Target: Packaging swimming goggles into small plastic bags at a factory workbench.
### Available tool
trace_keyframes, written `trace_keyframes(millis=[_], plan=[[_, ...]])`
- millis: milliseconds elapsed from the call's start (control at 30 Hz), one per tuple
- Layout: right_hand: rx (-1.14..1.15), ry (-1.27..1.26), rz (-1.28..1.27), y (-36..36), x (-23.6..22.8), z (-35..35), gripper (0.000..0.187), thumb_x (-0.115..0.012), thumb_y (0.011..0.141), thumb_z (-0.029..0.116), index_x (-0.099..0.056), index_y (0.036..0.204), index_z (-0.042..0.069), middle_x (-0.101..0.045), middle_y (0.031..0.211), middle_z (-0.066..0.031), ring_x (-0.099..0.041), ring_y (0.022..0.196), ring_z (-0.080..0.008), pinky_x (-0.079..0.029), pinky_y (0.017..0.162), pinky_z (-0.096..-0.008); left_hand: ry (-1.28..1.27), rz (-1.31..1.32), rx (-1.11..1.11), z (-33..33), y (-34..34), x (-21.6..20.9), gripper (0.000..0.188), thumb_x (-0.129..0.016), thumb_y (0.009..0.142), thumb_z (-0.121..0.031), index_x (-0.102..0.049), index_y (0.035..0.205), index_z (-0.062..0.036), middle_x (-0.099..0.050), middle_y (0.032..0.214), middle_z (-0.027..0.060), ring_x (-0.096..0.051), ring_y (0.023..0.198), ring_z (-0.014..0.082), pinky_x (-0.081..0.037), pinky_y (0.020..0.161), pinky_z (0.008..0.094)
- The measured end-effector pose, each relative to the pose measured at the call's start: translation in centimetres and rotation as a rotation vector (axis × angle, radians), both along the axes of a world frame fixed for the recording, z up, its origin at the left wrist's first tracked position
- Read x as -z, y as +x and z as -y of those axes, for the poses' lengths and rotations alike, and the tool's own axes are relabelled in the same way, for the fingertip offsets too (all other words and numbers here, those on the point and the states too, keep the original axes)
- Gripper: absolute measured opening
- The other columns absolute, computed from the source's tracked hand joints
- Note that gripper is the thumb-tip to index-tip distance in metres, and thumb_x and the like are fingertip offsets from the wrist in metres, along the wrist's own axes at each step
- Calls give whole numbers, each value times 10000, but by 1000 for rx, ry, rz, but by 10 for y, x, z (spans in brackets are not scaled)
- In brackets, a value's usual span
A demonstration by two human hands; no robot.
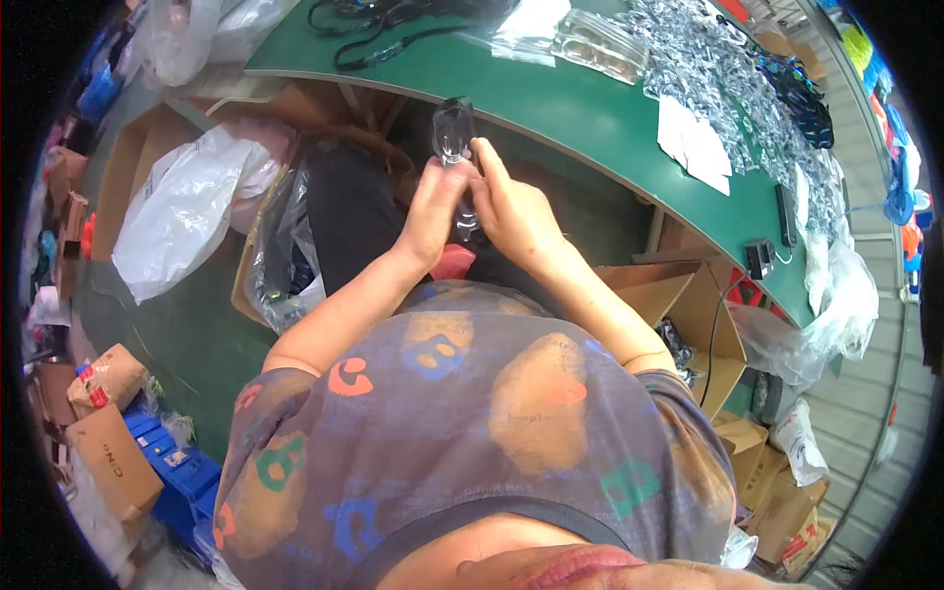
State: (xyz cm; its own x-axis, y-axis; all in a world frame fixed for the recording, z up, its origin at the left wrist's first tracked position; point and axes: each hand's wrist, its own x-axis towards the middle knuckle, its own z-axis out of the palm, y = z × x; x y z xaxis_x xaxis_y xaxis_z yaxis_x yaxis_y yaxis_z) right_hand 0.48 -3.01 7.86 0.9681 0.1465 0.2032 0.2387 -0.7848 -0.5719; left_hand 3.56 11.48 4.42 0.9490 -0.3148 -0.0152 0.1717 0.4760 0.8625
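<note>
Both my hands are in front of my body, close to the table's near edge, on a clear moulded plastic piece [453,128]. It looks like a hollow blister shell. Its rounded upper part sticks out above my fingers, and a lower clear bit shows between my palms. My left hand [431,208] grips it from the left with fingers closed. From the right, my right hand [513,208] closes on it, thumb and fingers against the plastic. The fingertips overlap and hide the middle of the piece. Whether anything lies inside it, I cannot tell.
The green table [551,118] carries a heap of small clear plastic pieces [688,59], white papers [693,146], black cords [383,44] and a small black device [759,258]. A white plastic bag [187,211] and a cardboard box [654,295] flank me.
</note>
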Motion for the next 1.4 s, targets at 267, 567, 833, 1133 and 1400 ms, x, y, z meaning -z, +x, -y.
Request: trace_keyframes(millis=[267,567,833,1133,1400], plan=[[66,447,174,0,5,31,571,-777,894,261,-552,1375,50,-632,853,-86,-644,767,-210,-510,685,-347,295,167,95,-20,7,-13,267,-540,1080,-150,-542,1328,-51,-658,930,27,-644,784,100,-556,666,258],[-58,530,28,-17,14,66,224,-658,1004,169,-701,1189,50,-714,933,-49,-654,822,-119,-542,765,-295,1192,935,-283,-57,41,-32,291,-615,1010,-159,-601,1277,-42,-707,1143,198,-681,1043,416,-549,881,462],[219,317,129,37,-21,183,244,-717,965,197,-732,1148,36,-755,1046,-69,-697,933,-165,-558,858,-323,887,311,204,-49,2,23,223,-609,1037,-225,-542,1091,-20,-651,814,74,-629,684,136,-513,624,302],[591,-473,-41,175,-2,339,485,-492,919,129,-641,1368,239,-659,1353,-98,-603,1281,-299,-417,1069,-595,433,65,287,-31,4,16,202,-574,1062,-186,-573,1204,-43,-627,861,20,-601,716,86,-516,667,252],[261,-384,378,85,-14,269,403,-518,897,12,-695,1234,146,-677,1316,-69,-596,1282,-287,-420,1103,-538,315,-125,353,-35,3,31,258,-559,1070,-203,-566,1279,-52,-633,893,37,-627,745,114,-536,661,272]])
